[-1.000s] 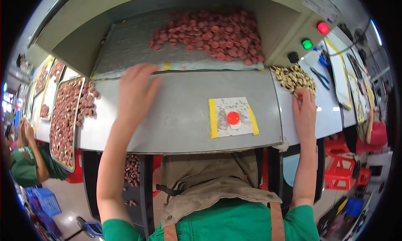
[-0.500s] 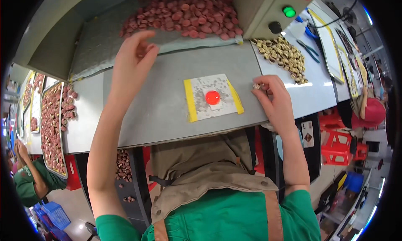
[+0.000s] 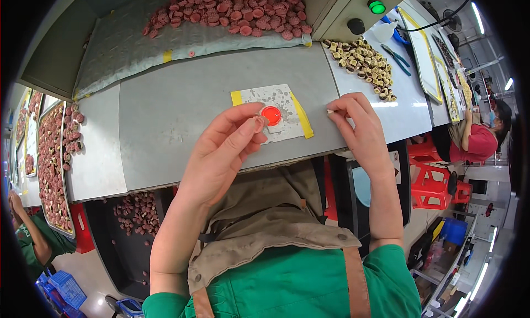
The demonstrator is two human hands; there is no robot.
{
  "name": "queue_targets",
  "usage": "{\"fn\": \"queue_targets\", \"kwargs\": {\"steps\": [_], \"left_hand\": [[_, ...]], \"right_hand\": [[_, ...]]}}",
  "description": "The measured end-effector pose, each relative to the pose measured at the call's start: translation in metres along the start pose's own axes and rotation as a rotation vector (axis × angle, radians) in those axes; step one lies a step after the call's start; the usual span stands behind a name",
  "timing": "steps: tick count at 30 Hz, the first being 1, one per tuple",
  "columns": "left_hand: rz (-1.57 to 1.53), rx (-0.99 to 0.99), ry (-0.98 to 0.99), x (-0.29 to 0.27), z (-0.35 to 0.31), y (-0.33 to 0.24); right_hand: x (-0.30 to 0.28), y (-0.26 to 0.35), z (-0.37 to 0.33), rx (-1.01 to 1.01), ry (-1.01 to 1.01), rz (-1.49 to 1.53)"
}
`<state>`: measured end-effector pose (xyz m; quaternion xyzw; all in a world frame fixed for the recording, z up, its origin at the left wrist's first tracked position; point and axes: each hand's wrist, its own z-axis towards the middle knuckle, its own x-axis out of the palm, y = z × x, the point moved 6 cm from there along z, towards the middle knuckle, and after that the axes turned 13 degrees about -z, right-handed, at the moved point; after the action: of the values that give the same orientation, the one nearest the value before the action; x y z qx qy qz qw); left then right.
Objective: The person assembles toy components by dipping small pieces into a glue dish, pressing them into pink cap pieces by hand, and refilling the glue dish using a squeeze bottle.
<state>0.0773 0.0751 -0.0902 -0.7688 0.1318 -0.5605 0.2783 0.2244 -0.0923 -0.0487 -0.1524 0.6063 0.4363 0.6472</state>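
Observation:
My left hand [image 3: 223,146] is closed in a pinch on a small pink ridged cup-shaped piece [image 3: 258,124], just left of a glowing red disc [image 3: 271,116]. The disc sits on a white spotted sheet [image 3: 284,131], stuck to the grey table [image 3: 160,119] with yellow tape at its sides. To the right of the sheet my right hand [image 3: 361,127] has thumb and fingertips together on a tiny pale piece [image 3: 331,112], mostly hidden by the fingers. A heap of similar pink cups [image 3: 243,11] lies on a grey padded cloth [image 3: 132,44] at the back.
Yellow-and-dark small pieces [image 3: 361,64] lie at the right, near blue-handled pliers [image 3: 396,59]. A control box [image 3: 359,11] with lit buttons rises behind. At left stands a tray [image 3: 70,221] of pink pieces; below the table edge, a black bin [image 3: 118,257] holds more. Co-workers sit on both sides.
My left hand has come from the pink heap toward me and right, to the red disc, now with a pink cup. My right hand stays beside the sheet, still pinching.

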Motion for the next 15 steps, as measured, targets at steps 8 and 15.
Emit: {"fn": "queue_targets", "kwargs": {"steps": [8,15], "left_hand": [[-0.135,-0.043,0.023,-0.011,0.000,0.001],[-0.198,-0.054,0.023,-0.020,0.000,-0.002]], "right_hand": [[0.000,-0.002,-0.008,0.030,0.018,0.108],[-0.002,0.009,-0.001,0.044,0.065,0.051]]}}
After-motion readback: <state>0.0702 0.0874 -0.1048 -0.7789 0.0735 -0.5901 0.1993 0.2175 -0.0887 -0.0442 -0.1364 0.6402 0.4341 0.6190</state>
